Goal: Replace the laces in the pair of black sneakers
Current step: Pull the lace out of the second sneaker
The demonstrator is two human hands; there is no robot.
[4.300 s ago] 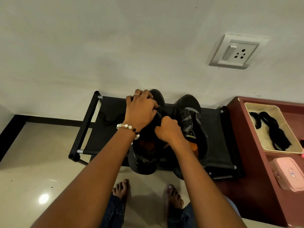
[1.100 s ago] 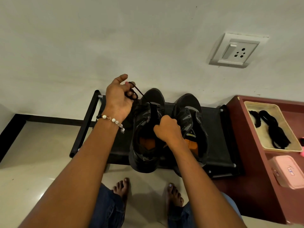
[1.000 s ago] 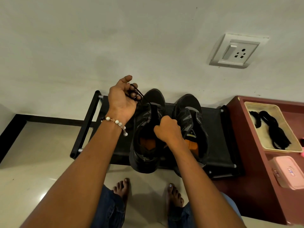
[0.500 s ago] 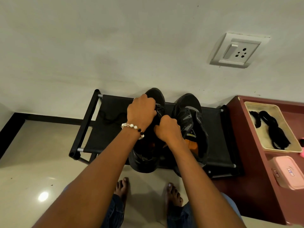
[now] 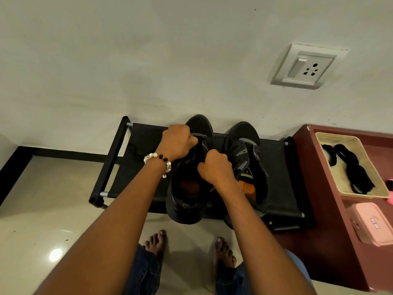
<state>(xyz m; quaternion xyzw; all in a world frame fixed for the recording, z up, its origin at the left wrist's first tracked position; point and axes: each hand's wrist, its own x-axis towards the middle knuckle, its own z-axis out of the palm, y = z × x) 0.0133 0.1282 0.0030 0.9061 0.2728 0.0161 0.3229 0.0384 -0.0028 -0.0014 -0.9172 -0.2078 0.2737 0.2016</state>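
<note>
My left hand (image 5: 177, 141), which a second ago was lifted off toward the upper left of the frame with a loop of lace in it, is now coming back down onto the left sneaker (image 5: 189, 179) at the middle of the frame.

The black fabric rack (image 5: 146, 167) is carrying both sneakers under the pale wall, toes toward the wall. The dark red bench (image 5: 331, 220) is standing at the right edge, holding a cream tray (image 5: 380, 186) with black laces (image 5: 353, 167) lying in it and a pink box (image 5: 372, 223) below that. The right sneaker (image 5: 247, 165) is sitting untouched just beside the left one.

Both my hands are closing into fists over the left sneaker's tongue and eyelets. My right hand (image 5: 214, 165) is gripping the upper there, touching my left. My left is curling around something dark at the eyelets, probably the lace, though I cannot tell exactly what my fingers are catching.

I am judging that the old lace is partly out. Pulling hard could be dragging the sneaker off the rack's front edge, since its heel is already overhanging. A lace tip snagging in an eyelet could be jerking it sideways into the other sneaker.
</note>
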